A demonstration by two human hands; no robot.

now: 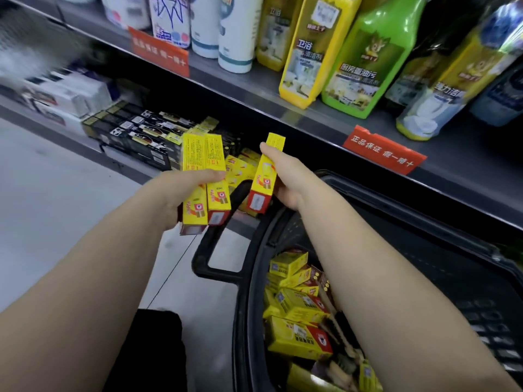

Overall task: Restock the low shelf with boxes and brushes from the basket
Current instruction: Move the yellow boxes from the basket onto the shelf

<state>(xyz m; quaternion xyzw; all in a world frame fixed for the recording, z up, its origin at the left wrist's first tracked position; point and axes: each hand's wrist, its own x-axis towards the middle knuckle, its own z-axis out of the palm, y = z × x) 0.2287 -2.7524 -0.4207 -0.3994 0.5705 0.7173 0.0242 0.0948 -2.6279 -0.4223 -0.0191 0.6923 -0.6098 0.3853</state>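
The upper shelf point(467, 165) carries cleaning bottles in a row: white bottles point(237, 32) at the left, then a yellow bottle point(308, 52), a bright green bottle point(368, 60) just beside it, and a tilted dark bottle point(441, 89) at the right. A red tag point(158, 52) with white Chinese characters hangs on its edge, and a second red tag point(385, 151) further right. Lower left lie long black cartons point(141, 134), and beyond them white packs point(65, 94) — too blurred to read. The floor point(56, 193) is pale grey.
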